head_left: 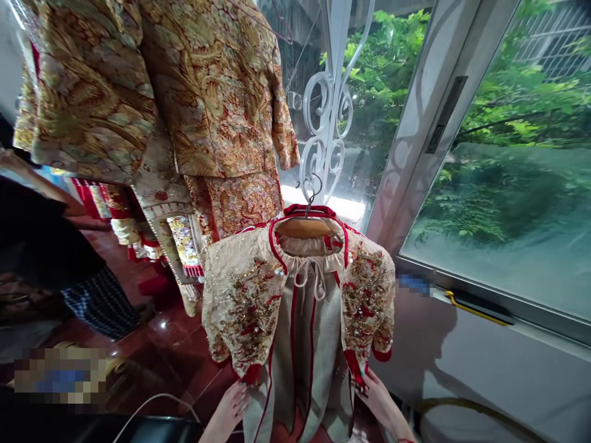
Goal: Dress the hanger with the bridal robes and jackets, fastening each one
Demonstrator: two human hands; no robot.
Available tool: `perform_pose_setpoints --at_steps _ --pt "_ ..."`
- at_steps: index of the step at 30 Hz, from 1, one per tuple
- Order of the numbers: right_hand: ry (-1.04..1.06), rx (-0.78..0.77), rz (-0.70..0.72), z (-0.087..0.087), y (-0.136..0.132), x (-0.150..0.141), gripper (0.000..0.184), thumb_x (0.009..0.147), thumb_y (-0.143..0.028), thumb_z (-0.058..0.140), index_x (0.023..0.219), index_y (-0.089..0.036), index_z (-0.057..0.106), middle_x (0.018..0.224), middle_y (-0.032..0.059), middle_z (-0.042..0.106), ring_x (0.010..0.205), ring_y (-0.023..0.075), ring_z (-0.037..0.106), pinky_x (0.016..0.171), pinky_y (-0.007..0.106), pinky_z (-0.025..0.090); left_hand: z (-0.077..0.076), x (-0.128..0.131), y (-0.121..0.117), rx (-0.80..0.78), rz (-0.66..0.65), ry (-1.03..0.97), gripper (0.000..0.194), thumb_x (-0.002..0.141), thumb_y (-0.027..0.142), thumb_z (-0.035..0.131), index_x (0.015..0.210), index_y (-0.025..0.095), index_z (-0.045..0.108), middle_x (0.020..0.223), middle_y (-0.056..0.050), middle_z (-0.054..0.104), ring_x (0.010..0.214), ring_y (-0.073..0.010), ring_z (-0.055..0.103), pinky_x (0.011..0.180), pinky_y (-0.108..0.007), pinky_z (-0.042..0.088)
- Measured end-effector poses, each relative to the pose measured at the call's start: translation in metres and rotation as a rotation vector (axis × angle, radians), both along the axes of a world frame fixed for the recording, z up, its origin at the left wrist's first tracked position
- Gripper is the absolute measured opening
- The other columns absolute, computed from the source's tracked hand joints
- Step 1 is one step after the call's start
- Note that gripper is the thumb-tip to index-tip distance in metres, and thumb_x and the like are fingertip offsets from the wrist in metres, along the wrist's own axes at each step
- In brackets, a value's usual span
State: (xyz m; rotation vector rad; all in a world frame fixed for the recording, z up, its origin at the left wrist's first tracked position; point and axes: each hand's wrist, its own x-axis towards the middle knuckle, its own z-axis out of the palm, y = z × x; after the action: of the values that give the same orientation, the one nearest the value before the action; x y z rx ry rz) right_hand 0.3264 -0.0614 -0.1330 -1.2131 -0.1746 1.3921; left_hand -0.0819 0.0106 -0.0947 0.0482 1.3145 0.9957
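A cream jacket (244, 289) with red piping and gold and red beaded embroidery hangs in front of me on a hanger (307, 227) with a metal hook. Under it, a grey panelled garment or lining (318, 344) with red edges shows through the opening, with a white drawstring tied in a bow (311, 277) at the neck. My left hand (231, 406) is closed on the jacket's lower left edge, by the red trim. At the lower right, my right hand (383, 403) pinches the jacket's red-trimmed hem; some fingertips are hidden by cloth.
Gold brocade garments (221, 92) hang at upper left, with more embroidered clothes (124, 215) beneath. White scrollwork (318, 104) stands before the window (508, 203). A yellow-and-black tool (480, 307) lies on the sill. Another person's dark clothing (41, 246) is at left.
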Motion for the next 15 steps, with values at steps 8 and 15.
perform_pose_setpoints --at_steps 8,15 --pt "0.045 0.043 0.003 0.004 -0.019 -0.001 0.053 0.042 -0.043 0.089 0.086 -0.024 0.067 0.090 0.0047 0.075 0.082 0.0247 0.070 0.085 0.043 0.052 -0.002 0.005 0.010 0.011 0.053 0.052 0.009 0.078 0.013 0.060 0.077 0.021 0.055 0.068 -0.003 0.066 0.076 -0.0239 0.072 0.071 -0.037 0.056" --pt "-0.058 0.035 0.221 0.028 -0.019 -0.019 0.047 0.042 -0.039 0.091 0.077 -0.018 0.069 0.072 0.0044 0.072 0.065 0.0189 0.065 0.070 0.034 0.051 -0.001 -0.001 -0.006 0.157 -0.113 0.265 0.037 0.037 0.023 0.090 0.064 0.015 0.067 0.055 0.000 0.064 0.051 -0.0171 0.061 0.053 -0.026 0.049"
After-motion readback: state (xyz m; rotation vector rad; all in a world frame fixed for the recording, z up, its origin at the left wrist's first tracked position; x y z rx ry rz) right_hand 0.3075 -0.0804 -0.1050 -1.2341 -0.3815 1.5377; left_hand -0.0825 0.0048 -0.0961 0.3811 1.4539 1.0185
